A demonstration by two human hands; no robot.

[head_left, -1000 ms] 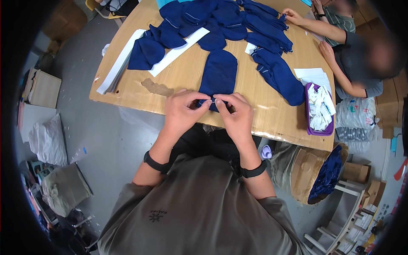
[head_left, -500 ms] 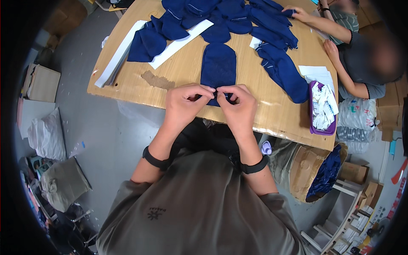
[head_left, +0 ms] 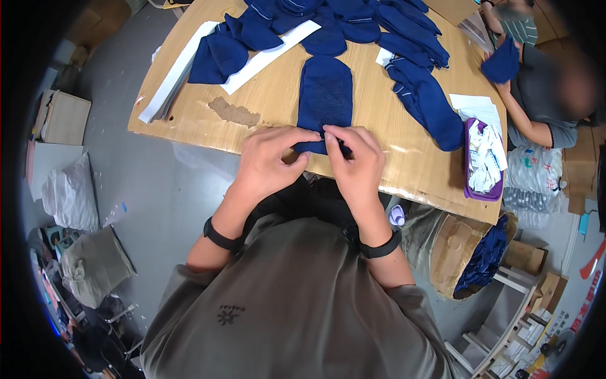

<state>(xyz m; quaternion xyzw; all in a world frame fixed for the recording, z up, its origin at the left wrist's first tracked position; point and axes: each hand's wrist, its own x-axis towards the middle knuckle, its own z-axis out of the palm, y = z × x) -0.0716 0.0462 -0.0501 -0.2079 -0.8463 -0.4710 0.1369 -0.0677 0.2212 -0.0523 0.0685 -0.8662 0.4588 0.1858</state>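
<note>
A navy blue sock (head_left: pixel 325 95) lies flat on the wooden table in front of me, its rounded end pointing away. My left hand (head_left: pixel 273 151) is curled at the sock's near end, fingertips on the fabric and thumb at its lower edge. Opposite it, my right hand (head_left: pixel 356 155) has thumb and index finger closed in a pinch on the same end. The fingertips of both hands almost meet there. Whatever small detail lies between them is mostly hidden.
More navy socks (head_left: pixel 360 28) are heaped at the far side of the wooden table (head_left: pixel 189 123). White paper strips (head_left: pixel 271 57) lie at left. A purple basket (head_left: pixel 470 189) of small white tags stands at right. Beyond it, a co-worker's hands hold a blue sock (head_left: pixel 503 61).
My left thumb has moved away from its index finger, toward the sock's near edge. The co-worker has lifted a blue sock off the table. The view has shifted slightly.
</note>
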